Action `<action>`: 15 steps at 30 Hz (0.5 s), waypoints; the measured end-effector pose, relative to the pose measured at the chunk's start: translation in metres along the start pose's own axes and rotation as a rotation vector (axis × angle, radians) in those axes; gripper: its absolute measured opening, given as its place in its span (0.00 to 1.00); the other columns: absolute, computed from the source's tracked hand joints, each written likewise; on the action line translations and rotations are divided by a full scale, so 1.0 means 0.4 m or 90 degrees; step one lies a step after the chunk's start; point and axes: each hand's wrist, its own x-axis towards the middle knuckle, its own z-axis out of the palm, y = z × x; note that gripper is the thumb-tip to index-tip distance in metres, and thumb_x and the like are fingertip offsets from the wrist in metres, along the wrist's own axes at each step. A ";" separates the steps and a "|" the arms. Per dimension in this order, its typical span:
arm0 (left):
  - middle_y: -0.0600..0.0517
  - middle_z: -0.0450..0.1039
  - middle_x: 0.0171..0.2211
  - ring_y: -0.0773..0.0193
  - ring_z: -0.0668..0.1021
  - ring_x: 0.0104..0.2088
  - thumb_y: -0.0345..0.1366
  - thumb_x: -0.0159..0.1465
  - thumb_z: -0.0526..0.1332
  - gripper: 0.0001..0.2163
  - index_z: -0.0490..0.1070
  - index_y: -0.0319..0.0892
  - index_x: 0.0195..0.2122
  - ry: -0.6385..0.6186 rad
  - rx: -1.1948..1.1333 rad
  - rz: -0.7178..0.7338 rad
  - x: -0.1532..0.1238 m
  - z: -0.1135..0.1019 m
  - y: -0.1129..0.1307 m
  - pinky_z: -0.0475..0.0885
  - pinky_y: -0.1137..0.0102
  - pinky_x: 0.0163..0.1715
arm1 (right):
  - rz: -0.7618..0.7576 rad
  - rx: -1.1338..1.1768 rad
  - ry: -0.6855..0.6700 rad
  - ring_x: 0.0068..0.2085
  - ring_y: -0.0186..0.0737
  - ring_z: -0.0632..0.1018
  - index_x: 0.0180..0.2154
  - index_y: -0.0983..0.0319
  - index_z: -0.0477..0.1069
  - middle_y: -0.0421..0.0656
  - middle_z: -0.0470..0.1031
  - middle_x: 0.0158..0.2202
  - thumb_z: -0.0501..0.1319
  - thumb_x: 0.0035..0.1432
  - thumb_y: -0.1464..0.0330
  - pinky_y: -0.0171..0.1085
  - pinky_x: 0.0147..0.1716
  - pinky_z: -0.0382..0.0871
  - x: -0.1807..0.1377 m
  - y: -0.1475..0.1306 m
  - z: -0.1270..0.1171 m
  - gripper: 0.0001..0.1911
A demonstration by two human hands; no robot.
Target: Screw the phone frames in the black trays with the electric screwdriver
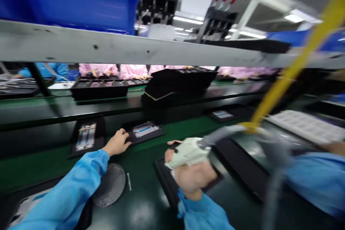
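Observation:
My left hand [118, 143] reaches out to the left edge of a black tray [132, 137], its fingers and thumb closed at that edge. Inside the tray lies a flat silver phone-like part [145, 129] with a blue strip. My right hand [192, 176], blurred, is wrapped round a pale green handheld tool [188, 152] joined to a grey hose [223, 133]. Beneath that hand is another black tray [167, 178], mostly covered. A round, clear-grey dish [110, 185] and a small white stick [129, 181] lie beside my left forearm.
Other black trays with similar parts [86, 136] [222, 114] stand on the green belt. A yellow strap [291, 68] hangs at right, holding the hose. A grey rail [161, 48] crosses above. A co-worker's blue sleeve [318, 179] is at right; people in pink sit opposite.

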 end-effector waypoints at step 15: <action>0.39 0.72 0.45 0.47 0.73 0.52 0.32 0.71 0.51 0.11 0.73 0.37 0.40 0.122 0.103 0.061 -0.430 -0.053 0.029 0.74 0.54 0.49 | -0.043 -0.050 0.161 0.18 0.41 0.72 0.33 0.61 0.71 0.42 0.72 0.24 0.49 0.46 0.39 0.38 0.13 0.63 0.068 -0.032 -0.031 0.33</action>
